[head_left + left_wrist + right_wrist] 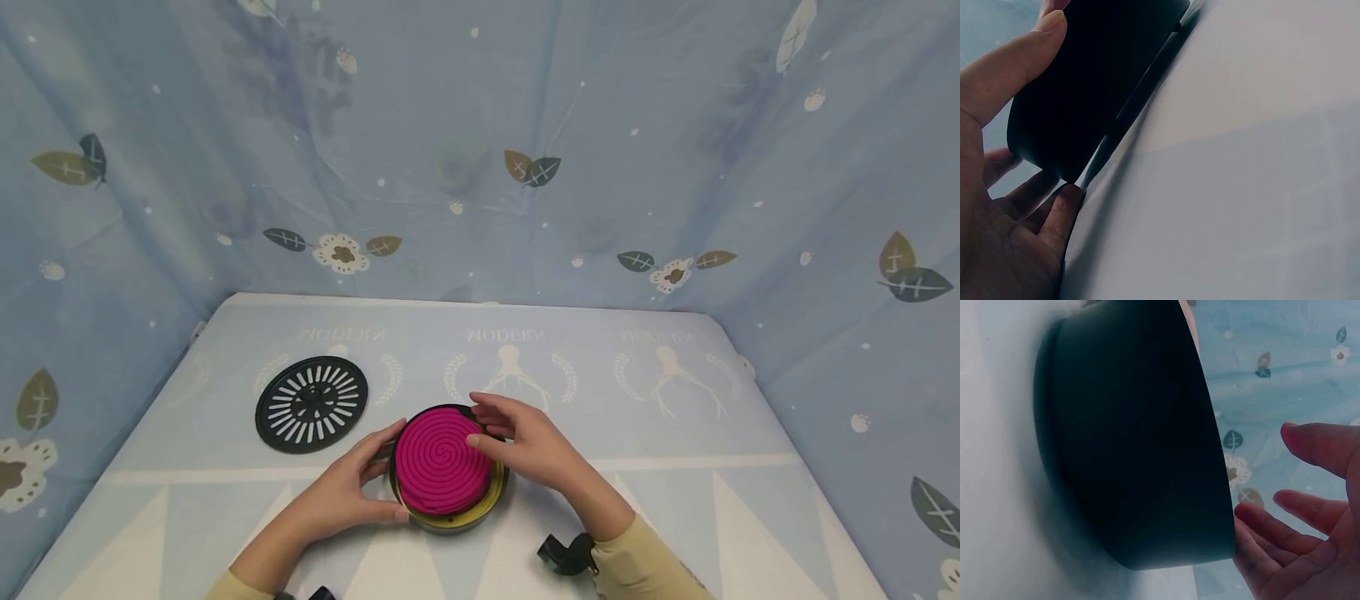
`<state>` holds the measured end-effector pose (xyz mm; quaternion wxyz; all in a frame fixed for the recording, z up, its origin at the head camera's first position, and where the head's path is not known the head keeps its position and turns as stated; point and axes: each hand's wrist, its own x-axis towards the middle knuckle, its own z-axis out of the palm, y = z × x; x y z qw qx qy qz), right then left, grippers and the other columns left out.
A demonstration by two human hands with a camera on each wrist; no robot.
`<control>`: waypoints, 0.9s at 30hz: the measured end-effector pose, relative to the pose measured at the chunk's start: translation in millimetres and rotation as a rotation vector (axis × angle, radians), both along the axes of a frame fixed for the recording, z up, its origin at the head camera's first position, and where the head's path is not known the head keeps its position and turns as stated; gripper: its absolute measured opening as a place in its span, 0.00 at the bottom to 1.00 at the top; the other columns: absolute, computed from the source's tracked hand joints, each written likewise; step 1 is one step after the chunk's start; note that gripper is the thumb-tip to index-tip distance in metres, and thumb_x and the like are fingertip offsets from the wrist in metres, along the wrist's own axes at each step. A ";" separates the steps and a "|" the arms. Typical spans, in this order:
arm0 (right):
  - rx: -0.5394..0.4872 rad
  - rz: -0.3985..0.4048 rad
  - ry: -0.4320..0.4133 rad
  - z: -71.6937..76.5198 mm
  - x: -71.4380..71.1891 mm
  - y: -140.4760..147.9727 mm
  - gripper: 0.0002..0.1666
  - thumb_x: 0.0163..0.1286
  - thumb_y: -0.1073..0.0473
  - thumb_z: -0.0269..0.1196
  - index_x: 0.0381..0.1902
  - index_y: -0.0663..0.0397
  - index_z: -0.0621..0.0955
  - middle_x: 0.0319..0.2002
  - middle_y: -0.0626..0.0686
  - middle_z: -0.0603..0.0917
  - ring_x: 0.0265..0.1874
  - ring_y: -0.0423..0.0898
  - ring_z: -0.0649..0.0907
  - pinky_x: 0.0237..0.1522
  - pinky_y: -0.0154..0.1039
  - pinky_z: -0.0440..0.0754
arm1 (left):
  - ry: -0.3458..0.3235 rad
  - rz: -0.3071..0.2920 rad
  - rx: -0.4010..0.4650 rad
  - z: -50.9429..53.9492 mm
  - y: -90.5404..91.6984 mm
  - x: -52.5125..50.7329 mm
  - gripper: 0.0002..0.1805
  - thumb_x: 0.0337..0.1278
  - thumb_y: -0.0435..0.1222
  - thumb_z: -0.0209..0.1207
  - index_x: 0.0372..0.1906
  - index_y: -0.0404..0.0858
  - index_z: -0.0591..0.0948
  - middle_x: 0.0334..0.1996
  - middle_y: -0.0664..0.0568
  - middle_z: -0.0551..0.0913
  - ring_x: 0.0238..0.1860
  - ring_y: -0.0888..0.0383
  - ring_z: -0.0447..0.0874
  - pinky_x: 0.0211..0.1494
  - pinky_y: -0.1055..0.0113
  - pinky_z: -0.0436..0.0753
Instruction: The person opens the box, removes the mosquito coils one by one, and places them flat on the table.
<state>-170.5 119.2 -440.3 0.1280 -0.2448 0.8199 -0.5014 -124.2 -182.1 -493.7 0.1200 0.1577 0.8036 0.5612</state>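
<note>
A magenta spiral coil (pixel 442 461) lies in a round tin (pixel 455 522) with a dark rim and yellow inside. My left hand (pixel 347 492) grips the tin's left side, thumb at the front and fingers behind; in the left wrist view the left hand (pixel 1022 219) holds the dark tin wall (pixel 1091 81). Over the tin's right edge is my right hand (pixel 529 442), its thumb above the coil. The right wrist view has the right hand (pixel 1310 525) with fingers spread beside the tin (pixel 1141 444), holding nothing visible.
A black round slotted lid (pixel 312 405) lies on the table (pixel 675 492) to the left, behind my left hand. Blue patterned cloth (pixel 465 125) hangs behind the table and along both sides.
</note>
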 end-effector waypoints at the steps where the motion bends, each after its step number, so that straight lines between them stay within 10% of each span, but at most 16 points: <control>1: 0.011 0.005 -0.003 0.6 0.1 -1.1 0.36 0.68 0.43 0.65 0.71 0.42 0.69 0.63 0.54 0.77 0.61 0.44 0.77 0.64 0.40 0.77 | 0.005 -0.003 0.000 -0.6 -0.1 0.2 0.64 0.29 0.46 0.82 0.78 0.48 0.58 0.72 0.56 0.63 0.71 0.58 0.62 0.69 0.69 0.71; 27: 0.190 0.065 0.136 9.5 10.2 -12.4 0.41 0.68 0.44 0.66 0.74 0.49 0.67 0.64 0.49 0.77 0.60 0.42 0.78 0.62 0.38 0.79 | 0.009 -0.016 0.005 -0.7 -1.1 0.0 0.64 0.31 0.46 0.82 0.78 0.49 0.58 0.73 0.56 0.61 0.71 0.57 0.63 0.69 0.70 0.71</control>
